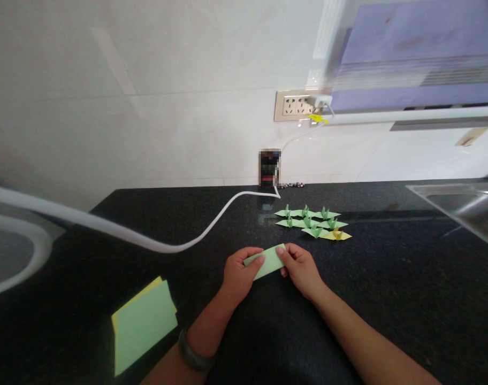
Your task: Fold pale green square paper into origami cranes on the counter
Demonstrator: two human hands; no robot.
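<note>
Between my two hands is a pale green sheet of paper [269,262], folded into a narrow rectangle and held slightly tilted above the dark counter. My left hand [242,272] pinches its left end, thumb on top. At the upper right end, my right hand [302,267] grips it with the thumb on the face and fingers behind. Just beyond my hands stand several folded paper cranes [307,221] in rows, green ones plus a yellow crane [337,234] at the near right. A stack of green and yellow paper [145,326] lies left of my left forearm.
A white cable [180,247] curves across the black counter [87,256] to a phone-like upright object [269,168], blurred out, against the wall. Above it, a charger [320,100] sits in a wall socket [290,106]. A metal sink [469,206] is set in at the right.
</note>
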